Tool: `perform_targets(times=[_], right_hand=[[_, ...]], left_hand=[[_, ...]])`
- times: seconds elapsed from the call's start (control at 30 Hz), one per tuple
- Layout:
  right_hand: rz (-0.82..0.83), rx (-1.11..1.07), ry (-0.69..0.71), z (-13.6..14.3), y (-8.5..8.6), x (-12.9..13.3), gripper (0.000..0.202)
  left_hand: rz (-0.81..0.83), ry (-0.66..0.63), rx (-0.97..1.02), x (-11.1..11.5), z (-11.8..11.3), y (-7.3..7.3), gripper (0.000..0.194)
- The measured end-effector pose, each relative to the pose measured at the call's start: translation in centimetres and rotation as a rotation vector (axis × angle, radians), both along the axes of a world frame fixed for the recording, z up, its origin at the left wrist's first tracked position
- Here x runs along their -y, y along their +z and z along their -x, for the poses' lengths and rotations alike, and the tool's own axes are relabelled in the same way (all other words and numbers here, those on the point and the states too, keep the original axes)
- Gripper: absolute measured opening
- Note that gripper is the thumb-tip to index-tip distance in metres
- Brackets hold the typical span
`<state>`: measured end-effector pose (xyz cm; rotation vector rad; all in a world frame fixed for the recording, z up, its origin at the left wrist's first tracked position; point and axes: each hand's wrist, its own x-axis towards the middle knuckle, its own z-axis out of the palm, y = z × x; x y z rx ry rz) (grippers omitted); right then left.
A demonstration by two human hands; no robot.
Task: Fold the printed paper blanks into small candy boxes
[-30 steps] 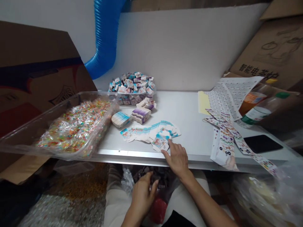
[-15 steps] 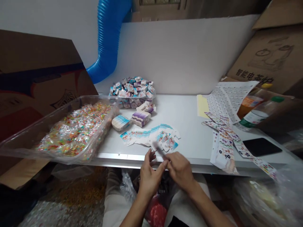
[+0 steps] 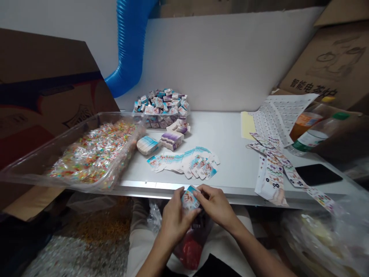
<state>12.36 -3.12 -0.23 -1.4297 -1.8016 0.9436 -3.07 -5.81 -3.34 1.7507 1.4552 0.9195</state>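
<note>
White table (image 3: 219, 130), ahead of both hands: its metal front edge sits just beyond the fingers, so knuckles could clip it if the hands push forward low

Clear tray (image 3: 29, 165) of candy-like packets, well out to the left hand's left: its near corner looks to overhang the table edge, so an elbow or sleeve could knock it

Tub (image 3: 160, 122), beyond the hands and a bit left: small boxes (image 3: 157, 102) heaped above the rim, a bump likely sheds the top ones

Plastic bag (image 3: 207, 227) with something red in it, right below the hands: anything dropped lands in or beside it, hard to spot among dark contents

Spread of flat printed pieces (image 3: 173, 159), just ahead of the fingers: overlapped and loose, a dragging wrist would scatter them or pull some over the edge

Printed piece (image 3: 190, 198), between the hands over the lap: left hand (image 3: 174, 219) closed on its left and lower side, right hand (image 3: 217, 204) pinching the upper right, thumb on the face. Looks like thin card, so uneven thumb pressure could crease it off the fold line, and a loose pinch could drop it
</note>
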Motion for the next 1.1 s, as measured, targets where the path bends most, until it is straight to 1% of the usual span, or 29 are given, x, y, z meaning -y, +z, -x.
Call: perform_targets(times=[0.03, 0.07, 0.1, 0.13, 0.2, 0.27, 0.3, 0.33, 0.37, 0.4, 0.43, 0.5, 0.53, 0.57, 0.63, 0.7, 0.77, 0.87, 0.97, 1.03, 1.1], right_hand=[[0.007, 0.006, -0.009, 0.1, -0.2, 0.1, 0.022], [0.020, 0.003, 0.001, 0.2, -0.2, 0.1, 0.023], [0.040, -0.012, 0.029, 0.1, -0.2, 0.2, 0.025], [0.055, -0.034, 0.059, 0.0, -0.1, 0.1, 0.026], [0.056, -0.082, 0.112, -0.5, 0.2, 0.0, 0.025], [0.044, -0.113, 0.192, -0.9, 0.6, -0.2, 0.034], [0.049, -0.114, 0.236, -1.0, 0.8, -0.2, 0.033], [0.062, -0.102, 0.267, -1.1, 0.9, -0.2, 0.026], [0.075, -0.079, 0.277, -1.0, 0.9, -0.2, 0.018], [0.080, -0.048, 0.256, -0.9, 0.8, -0.2, 0.016], [0.073, -0.015, 0.214, -0.8, 0.7, -0.1, 0.018], [0.043, 0.035, 0.137, -0.4, 0.4, 0.1, 0.019], [0.042, 0.041, 0.125, -0.3, 0.1, 0.1, 0.018], [0.057, 0.033, 0.122, -0.2, -0.2, 0.1, 0.018], [0.154, -0.025, 0.143, -0.2, -0.8, -0.1, 0.017], [0.282, -0.098, 0.181, -0.3, -1.4, -0.5, 0.017], [0.326, -0.093, 0.219, -0.5, -1.7, -0.9, 0.015], [0.220, 0.096, 0.245, -0.7, -1.4, -1.2, 0.009], [0.127, 0.259, 0.235, -0.6, -1.0, -1.4, 0.008], [0.104, 0.266, 0.235, -0.4, -1.0, -1.7, 0.010], [0.105, 0.222, 0.262, -0.3, -1.2, -2.0, 0.014]], left_hand=[[-0.112, 0.057, -0.127, 0.3, 0.0, -0.1, 0.056], [-0.185, 0.077, -0.218, 0.5, 0.0, -0.2, 0.058], [-0.218, 0.065, -0.263, 0.6, 0.0, -0.1, 0.058], [-0.215, 0.033, -0.263, 0.7, 0.1, 0.0, 0.056], [-0.132, -0.059, -0.164, 0.7, 0.4, 0.3, 0.046], [0.003, -0.165, -0.036, 0.5, 0.7, 0.7, 0.031], [0.070, -0.213, 0.009, 0.3, 0.9, 0.8, 0.027], [0.122, -0.246, 0.033, 0.2, 1.0, 0.8, 0.026], [0.144, -0.252, 0.030, 0.2, 1.0, 0.7, 0.023], [0.121, -0.221, -0.001, 0.2, 1.0, 0.5, 0.019], [0.059, -0.164, -0.060, 0.2, 1.0, 0.2, 0.021], [-0.126, -0.023, -0.238, 0.5, 0.9, -0.4, 0.042], [-0.214, 0.021, -0.328, 0.7, 0.8, -0.7, 0.049], [-0.280, 0.040, -0.403, 0.8, 0.8, -1.0, 0.052], [-0.345, 0.016, -0.488, 1.1, 0.7, -1.5, 0.054], [-0.365, -0.020, -0.518, 1.1, 0.8, -1.7, 0.060], [-0.375, -0.047, -0.554, 1.1, 0.8, -1.8, 0.065], [-0.387, -0.099, -0.606, 1.0, 0.8, -2.0, 0.065], [-0.386, -0.140, -0.595, 1.2, 0.6, -2.2, 0.061], [-0.369, -0.156, -0.538, 1.3, 0.4, -2.2, 0.057], [-0.305, -0.162, -0.441, 1.3, 0.3, -2.2, 0.051]])
